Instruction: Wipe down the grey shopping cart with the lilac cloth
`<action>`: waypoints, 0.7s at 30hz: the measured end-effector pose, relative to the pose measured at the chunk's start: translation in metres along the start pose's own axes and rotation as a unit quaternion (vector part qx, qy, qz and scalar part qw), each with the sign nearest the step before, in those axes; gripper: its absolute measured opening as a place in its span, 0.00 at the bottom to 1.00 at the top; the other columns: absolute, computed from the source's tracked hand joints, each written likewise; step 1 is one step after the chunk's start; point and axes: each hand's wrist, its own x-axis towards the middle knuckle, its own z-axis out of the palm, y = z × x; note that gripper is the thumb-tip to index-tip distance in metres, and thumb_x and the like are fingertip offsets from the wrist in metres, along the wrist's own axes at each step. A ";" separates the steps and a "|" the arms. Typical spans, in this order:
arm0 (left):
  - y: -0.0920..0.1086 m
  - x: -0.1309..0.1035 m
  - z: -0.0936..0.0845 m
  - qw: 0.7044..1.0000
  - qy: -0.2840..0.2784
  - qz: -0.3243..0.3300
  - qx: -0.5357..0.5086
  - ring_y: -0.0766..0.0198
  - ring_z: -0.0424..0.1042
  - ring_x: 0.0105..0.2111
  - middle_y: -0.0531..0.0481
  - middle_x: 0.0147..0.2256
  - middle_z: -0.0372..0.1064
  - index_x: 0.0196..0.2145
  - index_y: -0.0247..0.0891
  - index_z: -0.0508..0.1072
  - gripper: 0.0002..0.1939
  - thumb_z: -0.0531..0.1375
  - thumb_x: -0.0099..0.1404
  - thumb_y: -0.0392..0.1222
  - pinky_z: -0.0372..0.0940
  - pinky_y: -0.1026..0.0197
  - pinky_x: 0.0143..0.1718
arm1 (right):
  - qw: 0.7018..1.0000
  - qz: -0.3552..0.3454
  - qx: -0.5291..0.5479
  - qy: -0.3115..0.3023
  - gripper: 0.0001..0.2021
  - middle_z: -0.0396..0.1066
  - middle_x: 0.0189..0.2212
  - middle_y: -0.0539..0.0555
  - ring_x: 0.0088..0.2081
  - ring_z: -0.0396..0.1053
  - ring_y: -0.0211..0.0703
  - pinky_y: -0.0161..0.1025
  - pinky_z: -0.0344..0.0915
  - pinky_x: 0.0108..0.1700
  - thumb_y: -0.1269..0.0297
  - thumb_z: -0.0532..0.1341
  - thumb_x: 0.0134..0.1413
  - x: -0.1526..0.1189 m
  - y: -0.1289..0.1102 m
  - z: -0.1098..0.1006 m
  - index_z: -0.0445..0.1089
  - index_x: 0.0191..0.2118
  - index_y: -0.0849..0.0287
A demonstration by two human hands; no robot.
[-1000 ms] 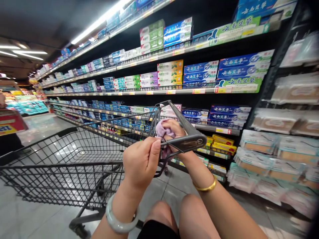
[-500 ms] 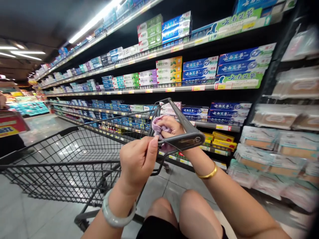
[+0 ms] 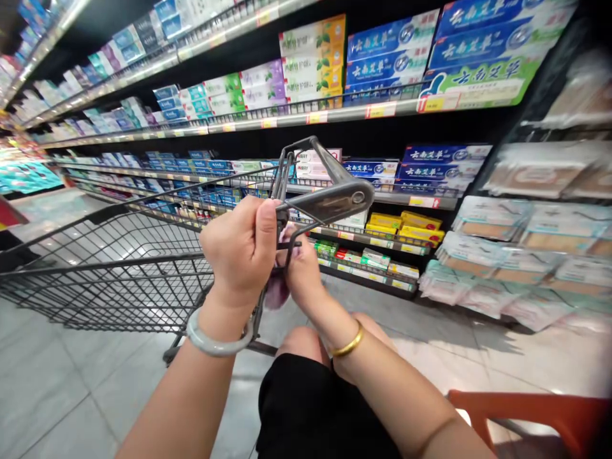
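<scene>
A black wire shopping cart (image 3: 119, 261) stands in front of me, its grey handle bracket (image 3: 335, 194) pointing to the right. My left hand (image 3: 241, 248), with a pale bangle at the wrist, is wrapped round the cart's frame just left of the bracket. Lower down, my right hand (image 3: 303, 264), wearing a gold bangle, is closed on a purple cloth (image 3: 276, 290) against the thin bars under the bracket. Part of the cloth hangs below the fingers, and the bars and my left hand hide the rest. Both fists sit close together.
Long shelves (image 3: 191, 127) of boxed goods run along the far side of the aisle. Bagged packs (image 3: 521, 223) hang at the right. An orange-red stool (image 3: 530, 408) is at the lower right. My knees are below my hands, over the tiled floor (image 3: 57, 395).
My right hand has moved with the cloth from inside the handle bracket down to the bars beneath it. My left hand keeps its grip. The view has tilted down and the stool has appeared.
</scene>
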 end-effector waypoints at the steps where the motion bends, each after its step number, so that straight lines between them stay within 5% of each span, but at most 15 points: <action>1: -0.002 0.000 0.000 1.000 -0.003 0.010 0.007 0.64 0.70 0.29 0.51 0.30 0.72 0.39 0.41 0.76 0.21 0.47 0.78 0.50 0.56 0.58 0.32 | 0.999 0.022 0.027 0.002 0.06 0.76 0.35 0.51 0.39 0.73 0.42 0.39 0.74 0.45 0.65 0.64 0.54 -0.007 0.001 0.002 0.72 0.39 0.56; 8: -0.011 -0.009 -0.009 0.997 -0.044 0.059 0.036 0.58 0.72 0.33 0.47 0.35 0.72 0.52 0.40 0.71 0.21 0.50 0.74 0.57 0.62 0.56 0.38 | 0.974 0.061 0.215 0.040 0.11 0.73 0.31 0.44 0.31 0.68 0.34 0.32 0.70 0.39 0.66 0.66 0.50 0.000 -0.033 0.000 0.72 0.42 0.53; 12: -0.007 -0.022 -0.010 0.998 -0.046 0.026 0.038 0.56 0.71 0.34 0.47 0.34 0.70 0.60 0.37 0.66 0.33 0.55 0.69 0.65 0.63 0.53 0.44 | 0.975 0.102 0.196 0.036 0.11 0.74 0.37 0.47 0.38 0.69 0.36 0.34 0.69 0.45 0.64 0.67 0.51 -0.027 -0.006 0.005 0.74 0.42 0.54; 16: -0.002 -0.032 -0.008 0.998 -0.028 0.003 0.051 0.56 0.70 0.33 0.47 0.36 0.69 0.64 0.35 0.63 0.42 0.58 0.65 0.70 0.62 0.51 0.45 | 0.966 0.192 0.171 0.043 0.10 0.74 0.34 0.49 0.35 0.68 0.38 0.35 0.69 0.40 0.61 0.68 0.51 -0.061 0.023 0.013 0.73 0.40 0.56; 21: -0.002 -0.034 -0.005 0.999 -0.011 -0.013 0.044 0.59 0.68 0.32 0.46 0.39 0.68 0.63 0.36 0.64 0.42 0.59 0.64 0.70 0.62 0.52 0.42 | 0.958 0.153 0.237 0.056 0.11 0.72 0.33 0.46 0.33 0.66 0.35 0.33 0.67 0.39 0.61 0.68 0.52 -0.049 -0.003 0.005 0.72 0.42 0.54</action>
